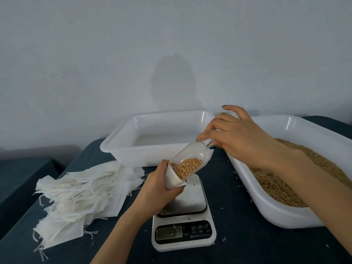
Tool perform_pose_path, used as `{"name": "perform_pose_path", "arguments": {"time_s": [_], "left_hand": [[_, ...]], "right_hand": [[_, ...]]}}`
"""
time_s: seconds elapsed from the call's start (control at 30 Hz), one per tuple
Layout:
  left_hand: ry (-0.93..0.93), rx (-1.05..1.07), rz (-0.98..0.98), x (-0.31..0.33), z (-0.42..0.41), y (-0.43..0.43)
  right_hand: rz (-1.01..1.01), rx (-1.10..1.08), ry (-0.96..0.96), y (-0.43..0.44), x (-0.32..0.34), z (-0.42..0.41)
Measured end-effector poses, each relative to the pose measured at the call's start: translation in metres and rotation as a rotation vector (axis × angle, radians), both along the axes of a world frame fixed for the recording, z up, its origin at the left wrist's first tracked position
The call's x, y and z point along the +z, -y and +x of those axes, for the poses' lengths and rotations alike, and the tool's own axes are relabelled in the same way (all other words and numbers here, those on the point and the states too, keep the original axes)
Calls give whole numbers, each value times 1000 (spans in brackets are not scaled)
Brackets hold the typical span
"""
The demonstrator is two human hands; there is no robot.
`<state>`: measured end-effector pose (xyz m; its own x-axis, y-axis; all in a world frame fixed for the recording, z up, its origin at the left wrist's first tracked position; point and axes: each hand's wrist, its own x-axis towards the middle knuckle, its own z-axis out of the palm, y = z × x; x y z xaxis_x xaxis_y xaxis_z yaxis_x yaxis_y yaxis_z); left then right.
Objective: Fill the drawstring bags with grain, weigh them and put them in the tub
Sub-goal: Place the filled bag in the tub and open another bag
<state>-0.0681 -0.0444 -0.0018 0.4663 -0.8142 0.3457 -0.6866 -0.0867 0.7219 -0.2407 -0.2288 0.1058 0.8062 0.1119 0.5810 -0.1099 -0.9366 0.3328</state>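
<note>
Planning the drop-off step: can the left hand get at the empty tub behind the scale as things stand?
Probably yes. The empty tub sits open-topped just beyond the left hand, nothing between them. Only the scoop, held by the right hand and resting in the bag, must lift away first.

brightness: a dim, flat, cool grey light is spread over the whole view.
shadow: a soft-edged dark patch is cast on the wall [174, 80] above the empty tub [118, 147].
glare: faint highlights are seen along the tub rims and on the clear scoop [190, 155].
focus: the scale display [169, 233] is rendered unreadable.
distortion: the table [245, 210] edges are bowed towards the corners.
</note>
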Motion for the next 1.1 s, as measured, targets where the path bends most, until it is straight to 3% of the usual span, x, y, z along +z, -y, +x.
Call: {"name": "perform_pose_path", "arguments": {"time_s": [0.23,0.5,0.6,0.67,0.77,0.87,0.97,1.1], "left_hand": [[-84,-17,-19,3,-3,0],[-226,-123,-144,13,-4,-3],[-269,-174,-210,19,-2,-5],[-234,-184,-210,24,2,-7],[-148,-134,-151,30,11,-9],[117,-21,-48,38,19,-8],[122,-33,-44,47,19,-5],[69,-72,-179,54,10,5]], "right_hand": [[81,-49,-36,8,-5,0],[787,-62,-231,22,-23,-13],[1060,-54,-223,25,-24,-17],[1138,-114,-157,28,-21,-19],[1175,-260,-44,37,-22,-21],[1194,-471,-4,52,-29,-27],[986,-752,-130,71,-37,-40],[734,-972,-446,79,-44,-47]]}}
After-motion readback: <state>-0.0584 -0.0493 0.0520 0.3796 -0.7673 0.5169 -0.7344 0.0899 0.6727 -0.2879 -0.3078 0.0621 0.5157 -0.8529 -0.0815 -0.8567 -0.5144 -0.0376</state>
